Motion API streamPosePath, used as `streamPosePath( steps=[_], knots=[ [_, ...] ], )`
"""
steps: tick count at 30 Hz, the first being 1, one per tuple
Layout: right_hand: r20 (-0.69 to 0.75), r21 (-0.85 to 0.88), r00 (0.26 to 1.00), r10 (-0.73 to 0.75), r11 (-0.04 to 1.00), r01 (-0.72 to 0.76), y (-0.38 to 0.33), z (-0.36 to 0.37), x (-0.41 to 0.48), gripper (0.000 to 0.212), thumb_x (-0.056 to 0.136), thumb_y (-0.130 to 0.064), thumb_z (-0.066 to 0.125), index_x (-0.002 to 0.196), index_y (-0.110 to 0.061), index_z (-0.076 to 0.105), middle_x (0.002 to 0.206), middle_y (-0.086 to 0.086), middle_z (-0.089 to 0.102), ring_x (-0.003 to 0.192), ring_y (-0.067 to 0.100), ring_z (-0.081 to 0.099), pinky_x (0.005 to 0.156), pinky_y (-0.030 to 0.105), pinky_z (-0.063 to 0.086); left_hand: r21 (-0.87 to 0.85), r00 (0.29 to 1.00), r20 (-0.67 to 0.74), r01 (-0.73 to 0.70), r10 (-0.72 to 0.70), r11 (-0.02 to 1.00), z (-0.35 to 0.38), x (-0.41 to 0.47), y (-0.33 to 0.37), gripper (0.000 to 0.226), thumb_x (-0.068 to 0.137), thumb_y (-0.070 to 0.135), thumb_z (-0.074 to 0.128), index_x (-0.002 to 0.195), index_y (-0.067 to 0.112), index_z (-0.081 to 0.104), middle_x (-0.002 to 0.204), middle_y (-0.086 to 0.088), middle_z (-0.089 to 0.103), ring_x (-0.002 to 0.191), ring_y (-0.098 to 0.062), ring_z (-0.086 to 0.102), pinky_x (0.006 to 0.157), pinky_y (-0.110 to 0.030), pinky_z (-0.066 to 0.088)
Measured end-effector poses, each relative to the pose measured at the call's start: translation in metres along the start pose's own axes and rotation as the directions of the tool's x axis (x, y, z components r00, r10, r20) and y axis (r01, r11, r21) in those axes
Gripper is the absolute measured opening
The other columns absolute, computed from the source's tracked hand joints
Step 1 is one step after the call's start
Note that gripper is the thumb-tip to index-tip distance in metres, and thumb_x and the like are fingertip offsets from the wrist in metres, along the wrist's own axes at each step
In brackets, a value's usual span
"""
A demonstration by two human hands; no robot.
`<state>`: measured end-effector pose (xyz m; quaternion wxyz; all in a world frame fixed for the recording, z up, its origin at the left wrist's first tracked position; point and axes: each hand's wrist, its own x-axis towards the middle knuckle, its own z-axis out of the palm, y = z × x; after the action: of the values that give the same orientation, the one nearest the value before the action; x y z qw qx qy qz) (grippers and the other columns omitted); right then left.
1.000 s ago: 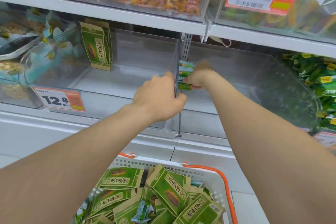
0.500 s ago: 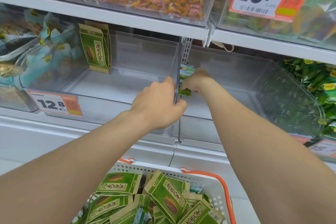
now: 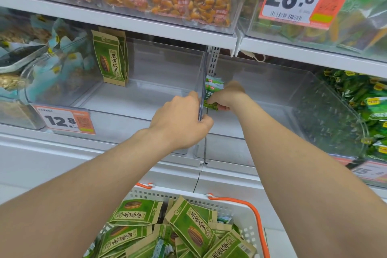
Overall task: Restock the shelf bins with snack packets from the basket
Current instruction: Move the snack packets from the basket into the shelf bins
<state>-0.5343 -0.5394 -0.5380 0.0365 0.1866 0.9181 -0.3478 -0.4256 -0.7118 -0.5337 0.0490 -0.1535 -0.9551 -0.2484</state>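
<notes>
Hands at shelf (image 3: pixel 62 153): left hand (image 3: pixel 180 120) round bin wall (image 3: pixel 202 77), right hand (image 3: pixel 227 97) apparently round packets (image 3: pixel 212 87).

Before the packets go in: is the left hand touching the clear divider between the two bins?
Touching. Head view: the left hand pinches the front edge of the clear divider, thumb one side, fingers the other; the right hand holds green packets.

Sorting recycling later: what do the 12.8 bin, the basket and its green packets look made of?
Clear bin: likely rigid acrylic or similar plastic, glossy; see-through with reflections. Basket: white moulded plastic, perforated wall. Green packets: apparently matte kraft-style paper, brown edges; any lining is unseeable.
</notes>
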Motion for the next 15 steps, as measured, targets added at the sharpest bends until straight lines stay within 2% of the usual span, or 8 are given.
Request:
streamPosePath(
  steps=[1, 2, 3, 5, 10, 12, 13, 15],
  knots=[
    [-0.011, 0.004, 1.000, 0.014, 1.000, -0.014, -0.0009, -0.0003, -0.0011, 0.027, 0.076, -0.015, 0.085, 0.079, -0.011, 0.059, 0.074, 0.009, 0.069, 0.064, 0.022, 0.066, 0.075, 0.037, 0.065, 0.000, 1.000, 0.002, 0.000, 0.000, 1.000, -0.0003, -0.0005, 0.0003, 0.026, 0.092, 0.040, 0.056, 0.097, 0.016, 0.046, 0.079, -0.002, 0.052, 0.075, -0.033, 0.052, 0.062, -0.036, 0.040],
    [-0.025, -0.006, 0.999, 0.024, 1.000, -0.024, -0.0019, -0.0006, -0.0022, 0.025, 0.075, -0.013, 0.083, 0.077, -0.012, 0.058, 0.071, 0.008, 0.068, 0.057, 0.020, 0.063, 0.063, 0.030, 0.063, -0.001, 1.000, 0.002, 0.001, -0.001, 1.000, -0.0004, -0.0007, 0.0007, 0.026, 0.092, 0.040, 0.056, 0.096, 0.016, 0.045, 0.078, -0.002, 0.051, 0.073, -0.032, 0.051, 0.061, -0.036, 0.039],
    [-0.044, -0.018, 0.999, 0.029, 0.999, -0.030, -0.0028, -0.0009, -0.0041, 0.024, 0.075, -0.012, 0.081, 0.075, -0.013, 0.057, 0.068, 0.007, 0.067, 0.051, 0.018, 0.060, 0.049, 0.023, 0.055, -0.001, 1.000, 0.003, 0.002, -0.002, 1.000, -0.0007, -0.0010, 0.0009, 0.026, 0.092, 0.040, 0.056, 0.095, 0.016, 0.045, 0.078, -0.002, 0.051, 0.071, -0.031, 0.050, 0.060, -0.036, 0.038],
    [-0.085, -0.040, 0.996, 0.023, 0.999, -0.027, -0.0042, -0.0007, -0.0059, 0.022, 0.073, -0.008, 0.077, 0.074, -0.014, 0.055, 0.069, 0.006, 0.065, 0.049, 0.017, 0.056, 0.038, 0.016, 0.042, -0.001, 1.000, 0.003, 0.003, -0.003, 1.000, -0.0008, -0.0013, 0.0011, 0.026, 0.092, 0.039, 0.055, 0.095, 0.016, 0.045, 0.078, -0.002, 0.051, 0.070, -0.030, 0.050, 0.058, -0.035, 0.037],
    [-0.050, -0.090, 0.999, 0.001, 0.996, -0.005, -0.0033, -0.0012, -0.0075, 0.026, 0.075, -0.015, 0.081, 0.073, -0.014, 0.056, 0.074, 0.005, 0.066, 0.056, 0.016, 0.058, 0.044, 0.021, 0.041, -0.007, 1.000, 0.005, 0.003, -0.003, 1.000, -0.0017, -0.0019, 0.0016, 0.025, 0.092, 0.039, 0.055, 0.095, 0.016, 0.045, 0.079, -0.003, 0.053, 0.070, -0.029, 0.050, 0.059, -0.036, 0.038],
    [-0.011, -0.090, 1.000, 0.007, 0.996, -0.008, -0.0016, -0.0024, -0.0072, 0.026, 0.077, -0.016, 0.083, 0.077, -0.012, 0.058, 0.076, 0.006, 0.067, 0.059, 0.017, 0.060, 0.048, 0.024, 0.047, -0.004, 1.000, 0.002, 0.005, -0.005, 1.000, -0.0019, -0.0020, 0.0021, 0.025, 0.092, 0.039, 0.055, 0.095, 0.016, 0.046, 0.080, -0.003, 0.053, 0.071, -0.029, 0.050, 0.060, -0.036, 0.039],
    [-0.002, -0.084, 1.000, 0.007, 0.996, -0.007, -0.0005, -0.0029, -0.0067, 0.025, 0.077, -0.016, 0.084, 0.081, -0.011, 0.060, 0.079, 0.008, 0.069, 0.062, 0.018, 0.064, 0.054, 0.027, 0.055, -0.002, 1.000, 0.000, 0.006, -0.006, 1.000, -0.0019, -0.0021, 0.0024, 0.025, 0.092, 0.039, 0.055, 0.095, 0.016, 0.046, 0.080, -0.003, 0.053, 0.072, -0.030, 0.051, 0.061, -0.036, 0.040],
    [0.005, -0.054, 1.000, 0.008, 0.999, -0.008, 0.0007, -0.0040, -0.0062, 0.026, 0.077, -0.015, 0.085, 0.089, -0.009, 0.062, 0.090, 0.011, 0.074, 0.076, 0.021, 0.073, 0.077, 0.036, 0.065, 0.008, 1.000, -0.007, 0.008, -0.008, 1.000, -0.0010, -0.0023, 0.0031, 0.025, 0.092, 0.040, 0.055, 0.093, 0.017, 0.046, 0.079, -0.003, 0.052, 0.072, -0.031, 0.050, 0.062, -0.037, 0.040]
  ],
)
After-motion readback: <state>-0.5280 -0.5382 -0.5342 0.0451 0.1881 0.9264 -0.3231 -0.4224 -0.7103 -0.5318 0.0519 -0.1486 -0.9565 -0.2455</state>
